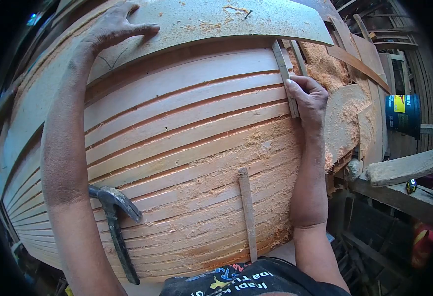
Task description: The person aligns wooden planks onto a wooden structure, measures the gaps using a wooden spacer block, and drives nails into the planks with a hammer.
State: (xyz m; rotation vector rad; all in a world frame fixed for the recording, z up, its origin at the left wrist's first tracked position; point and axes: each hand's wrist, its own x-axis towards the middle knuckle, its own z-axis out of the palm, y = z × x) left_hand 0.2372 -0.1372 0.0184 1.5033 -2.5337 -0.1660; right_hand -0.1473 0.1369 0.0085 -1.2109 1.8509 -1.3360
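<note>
My left hand (114, 28) lies on a wide pale board (197, 22) at the top, thumb and fingers apart. At the right end of the slatted wooden surface (182, 101), my right hand (309, 98) pinches a thin wooden strip (279, 59) between thumb and fingers. This strip lies across the slats, its upper end at the board's lower edge. A claw hammer (114, 217) rests on the slats beside my left forearm, which hides part of it. Another narrow wooden stick (247, 212) lies on the lower slats, near my body.
A nail (248, 15) sticks up from the wide board. Wood shavings (320, 61) are heaped at the upper right. Further right are a black bucket (403, 118), a rough timber piece (404, 166) and a tape measure (411, 186). Dark gaps run between the slats.
</note>
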